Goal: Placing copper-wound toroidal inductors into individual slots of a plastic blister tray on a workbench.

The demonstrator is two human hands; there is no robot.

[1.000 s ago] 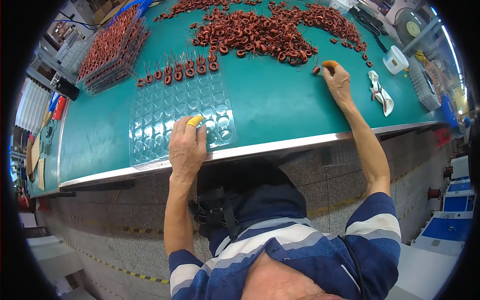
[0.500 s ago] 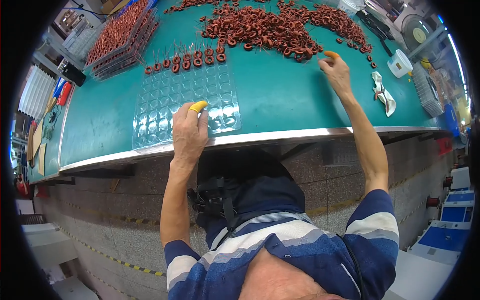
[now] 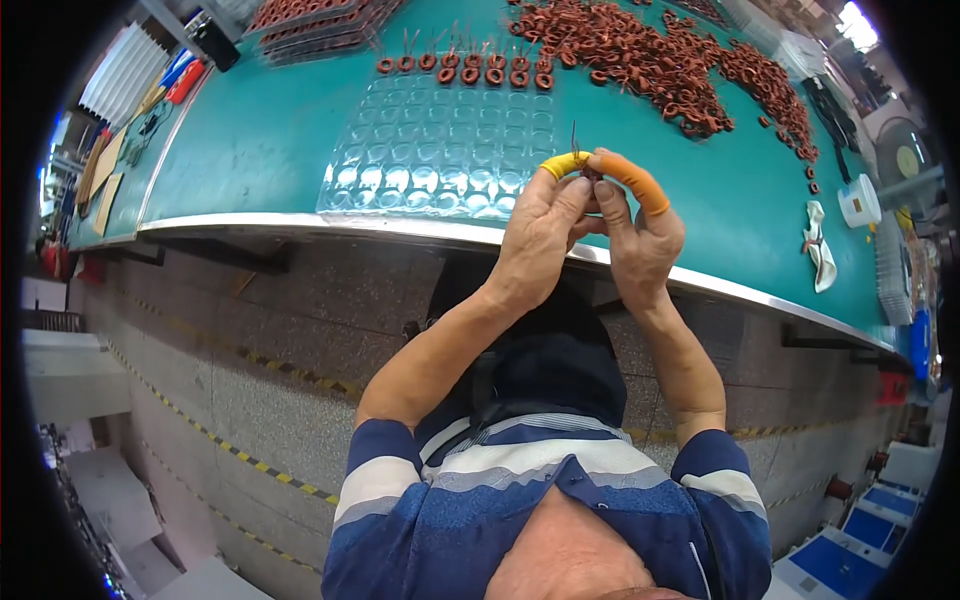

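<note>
My left hand (image 3: 537, 237), a yellow cot on its index finger, and my right hand (image 3: 643, 236), with an orange one, meet over the front edge of the bench. Between their fingertips they pinch one small copper-wound ring coil (image 3: 590, 174), mostly covered by the fingers; its thin wire leads stick up. Left of the hands lies a clear plastic tray (image 3: 440, 150) with round pockets. Ring coils (image 3: 495, 76) with upright leads fill places along its far edge, in two rows toward the right. A large heap of loose coils (image 3: 640, 62) spreads behind the hands.
Stacked trays full of coils (image 3: 325, 30) stand at the far left. On the right are a white cloth item (image 3: 818, 250), a white tub (image 3: 859, 202) and stacked clear trays (image 3: 893, 275). The metal bench edge (image 3: 400, 228) runs in front of me.
My right hand has come from the heap toward me, and my left has moved right off the tray to meet it. A coil is now between them. The view has shifted.
</note>
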